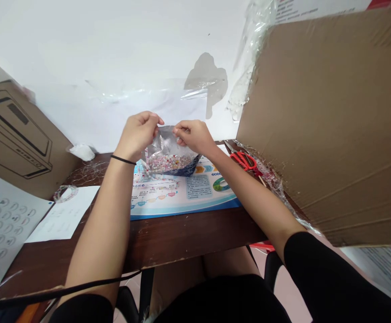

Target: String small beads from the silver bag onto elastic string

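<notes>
A clear-and-silvery plastic bag [168, 143] stands on a printed sheet [168, 208], with many small pink, white and red beads [173, 162] in its lower part. At its upper left corner my left hand [142, 130] is closed in a pinch on the bag's edge. The thumb and fingers of my right hand [193, 134] pinch the upper right edge. Between the two hands the bag's top edge is stretched. A strand of beads lies on the sheet just below the bag, partly blending into the print.
Red-handled scissors [244, 160] lie right of the sheet, near crumpled clear plastic. A beaded bracelet [66, 193] rests on white paper [64, 220] at left. Cardboard boxes [333, 112] flank both sides of the dark wooden table [188, 240]. A black cable [91, 283] crosses the front left.
</notes>
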Demonstrator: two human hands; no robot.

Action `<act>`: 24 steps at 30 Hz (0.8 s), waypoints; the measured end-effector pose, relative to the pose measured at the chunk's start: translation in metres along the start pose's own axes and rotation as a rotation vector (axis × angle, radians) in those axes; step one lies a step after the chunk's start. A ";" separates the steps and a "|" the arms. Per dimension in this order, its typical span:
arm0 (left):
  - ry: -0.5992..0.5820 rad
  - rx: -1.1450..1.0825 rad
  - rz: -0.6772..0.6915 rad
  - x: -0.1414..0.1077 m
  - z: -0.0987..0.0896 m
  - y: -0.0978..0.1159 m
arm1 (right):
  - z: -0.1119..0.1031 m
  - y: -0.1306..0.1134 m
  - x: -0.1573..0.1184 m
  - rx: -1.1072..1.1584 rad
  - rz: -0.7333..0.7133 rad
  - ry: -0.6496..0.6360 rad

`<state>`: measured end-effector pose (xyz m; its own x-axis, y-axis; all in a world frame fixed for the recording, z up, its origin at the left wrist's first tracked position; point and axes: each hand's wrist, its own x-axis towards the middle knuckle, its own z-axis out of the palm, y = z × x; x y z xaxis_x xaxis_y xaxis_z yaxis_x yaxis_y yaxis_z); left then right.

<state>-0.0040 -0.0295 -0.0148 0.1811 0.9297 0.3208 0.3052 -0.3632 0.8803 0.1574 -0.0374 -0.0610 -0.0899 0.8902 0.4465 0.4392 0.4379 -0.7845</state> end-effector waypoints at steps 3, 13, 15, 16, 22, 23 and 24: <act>-0.063 0.145 -0.007 0.001 0.001 -0.008 | 0.001 -0.010 -0.002 0.073 -0.023 0.075; -0.171 0.285 0.063 -0.001 0.008 -0.013 | 0.000 -0.005 0.004 0.212 -0.215 0.264; -0.204 0.292 0.090 -0.003 0.012 -0.013 | 0.001 -0.004 0.005 0.187 -0.255 0.239; -0.215 0.302 0.112 -0.003 0.014 -0.012 | 0.001 -0.004 0.005 0.167 -0.271 0.217; -0.226 0.401 0.176 -0.004 0.018 -0.011 | 0.000 -0.008 0.001 -0.002 -0.298 0.142; -0.230 0.407 0.166 -0.004 0.018 -0.010 | 0.000 -0.008 0.001 -0.036 -0.288 0.153; -0.230 0.409 0.156 -0.004 0.017 -0.010 | -0.001 -0.008 0.000 -0.070 -0.280 0.169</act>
<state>0.0081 -0.0310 -0.0311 0.4415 0.8414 0.3117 0.5915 -0.5342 0.6040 0.1542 -0.0407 -0.0539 -0.0690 0.7009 0.7100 0.4791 0.6475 -0.5926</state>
